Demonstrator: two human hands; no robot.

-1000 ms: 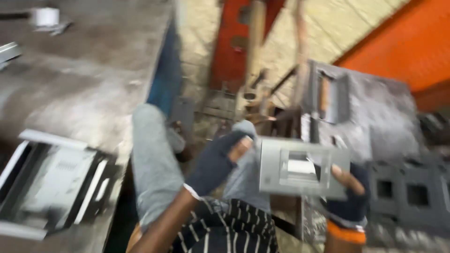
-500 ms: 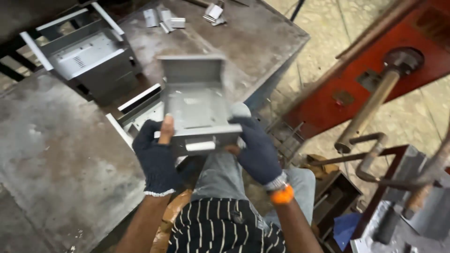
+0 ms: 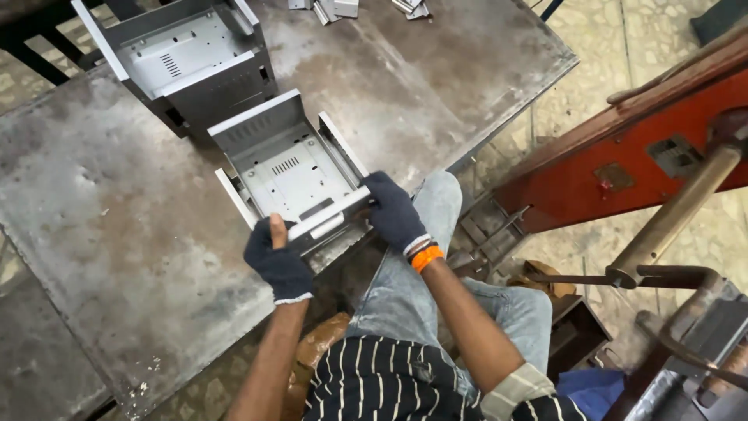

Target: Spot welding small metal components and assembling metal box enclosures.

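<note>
Seen from above, a seated person's gloved left hand (image 3: 278, 263) and right hand (image 3: 395, 212) both grasp the near lip of an open grey sheet-metal tray with vent slots (image 3: 292, 168). It lies flat at the near edge of a worn steel table (image 3: 117, 234), already set down, not yet released. Another similar grey tray (image 3: 187, 58) sits near the far edge.

Head cam, looks steeply down, close over worktable (image 3: 156, 234).
</note>
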